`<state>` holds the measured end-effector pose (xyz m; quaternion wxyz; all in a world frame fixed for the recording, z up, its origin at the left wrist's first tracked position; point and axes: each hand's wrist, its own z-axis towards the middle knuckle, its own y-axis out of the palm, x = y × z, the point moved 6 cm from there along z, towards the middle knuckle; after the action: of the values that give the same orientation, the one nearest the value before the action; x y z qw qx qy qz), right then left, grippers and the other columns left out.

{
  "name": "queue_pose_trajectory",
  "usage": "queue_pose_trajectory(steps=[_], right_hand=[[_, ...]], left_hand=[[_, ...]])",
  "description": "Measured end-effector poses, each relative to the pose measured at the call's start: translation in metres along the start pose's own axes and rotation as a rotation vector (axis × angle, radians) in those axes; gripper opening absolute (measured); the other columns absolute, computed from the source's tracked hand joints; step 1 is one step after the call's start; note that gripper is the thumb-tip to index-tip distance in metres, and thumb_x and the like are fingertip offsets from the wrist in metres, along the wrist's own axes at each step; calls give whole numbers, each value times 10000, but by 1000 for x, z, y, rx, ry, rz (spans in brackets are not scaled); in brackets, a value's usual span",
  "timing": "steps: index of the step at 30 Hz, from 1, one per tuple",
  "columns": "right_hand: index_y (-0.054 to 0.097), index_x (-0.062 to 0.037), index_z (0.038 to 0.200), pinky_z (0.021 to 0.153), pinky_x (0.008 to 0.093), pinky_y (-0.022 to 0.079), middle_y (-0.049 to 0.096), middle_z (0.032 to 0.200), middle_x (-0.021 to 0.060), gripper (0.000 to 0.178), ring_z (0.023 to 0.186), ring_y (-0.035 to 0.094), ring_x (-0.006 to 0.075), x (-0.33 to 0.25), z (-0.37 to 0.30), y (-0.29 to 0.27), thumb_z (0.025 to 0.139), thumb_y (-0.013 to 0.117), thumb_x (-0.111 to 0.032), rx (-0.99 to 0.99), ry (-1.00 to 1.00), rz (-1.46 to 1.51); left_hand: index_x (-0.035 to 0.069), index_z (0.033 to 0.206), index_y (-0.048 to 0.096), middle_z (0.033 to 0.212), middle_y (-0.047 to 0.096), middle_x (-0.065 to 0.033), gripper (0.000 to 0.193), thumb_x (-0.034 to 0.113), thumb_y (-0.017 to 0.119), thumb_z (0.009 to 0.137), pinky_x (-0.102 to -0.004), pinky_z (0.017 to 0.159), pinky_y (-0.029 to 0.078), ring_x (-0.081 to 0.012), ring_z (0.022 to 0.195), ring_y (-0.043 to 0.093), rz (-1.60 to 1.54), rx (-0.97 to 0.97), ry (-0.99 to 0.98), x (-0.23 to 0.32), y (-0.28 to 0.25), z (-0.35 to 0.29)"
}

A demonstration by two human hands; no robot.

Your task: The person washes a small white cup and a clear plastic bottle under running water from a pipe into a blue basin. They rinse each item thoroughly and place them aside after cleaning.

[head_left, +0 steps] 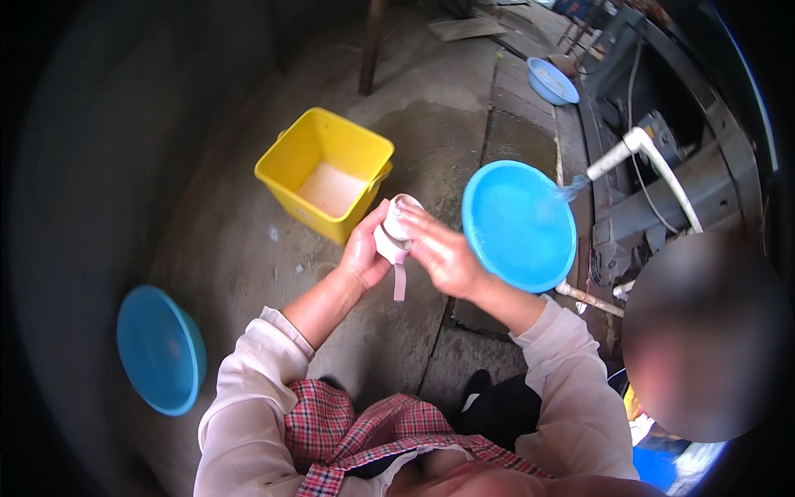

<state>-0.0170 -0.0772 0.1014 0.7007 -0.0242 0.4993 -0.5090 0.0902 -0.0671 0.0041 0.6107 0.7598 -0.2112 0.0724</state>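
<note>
My left hand (364,250) is wrapped round a small pale pink bottle cap (392,246), a cup-like piece with a short strap hanging from it. Its upper part, a round pale piece, tilts up from the lower ring. My right hand (447,258) lies against that upper part, fingers stretched over it from the right; its fingertips are partly hidden. Just beyond my left hand stands a yellow square bucket (291,186) with pale, cloudy liquid at the bottom. To the right of my right hand is a large blue basin (478,178) full of water.
A white pipe (662,170) pours water toward the blue basin's right rim. Another blue basin (197,352) leans at the left. Farther back are a light-blue basin (552,81), a post (373,50) and a grey metal frame (704,99). A blurred patch covers the right edge.
</note>
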Motion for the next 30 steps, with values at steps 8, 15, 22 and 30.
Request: queue_pose_trajectory(steps=[8, 15, 22, 30], right_hand=[[537, 55, 1259, 1071, 486, 348, 482, 1354, 227, 379, 1298, 424, 386, 8, -36, -91, 904, 556, -77, 322, -17, -386], [550, 42, 1251, 1085, 453, 342, 517, 1332, 198, 347, 1288, 448, 353, 24, -71, -122, 927, 527, -81, 364, -5, -279], [644, 33, 1035, 1008, 406, 425, 630, 1155, 173, 170, 1130, 584, 302, 52, -91, -125, 881, 591, -15, 408, 57, -27], [568, -16, 925, 809, 276, 454, 583, 915, 33, 122, 885, 546, 108, 87, -110, -120, 869, 669, -54, 627, 412, 591]], left_hand=[[90, 1151, 582, 1125, 631, -63, 288, 285, 522, 948, -363, 950, 465, -198, 1050, 595, 156, -116, 101, -49, 88, 54], [87, 1178, 568, 1130, 624, -57, 308, 298, 505, 964, -335, 920, 480, -187, 1036, 602, 122, -64, 94, -93, 100, 64], [73, 1161, 573, 1108, 629, -78, 301, 291, 489, 972, -334, 887, 490, -192, 1026, 605, 104, -14, 94, -114, 82, 73], [10, 1182, 565, 1078, 627, -88, 357, 241, 603, 913, -275, 732, 516, -156, 893, 626, 494, -1, 260, -118, 87, 74]])
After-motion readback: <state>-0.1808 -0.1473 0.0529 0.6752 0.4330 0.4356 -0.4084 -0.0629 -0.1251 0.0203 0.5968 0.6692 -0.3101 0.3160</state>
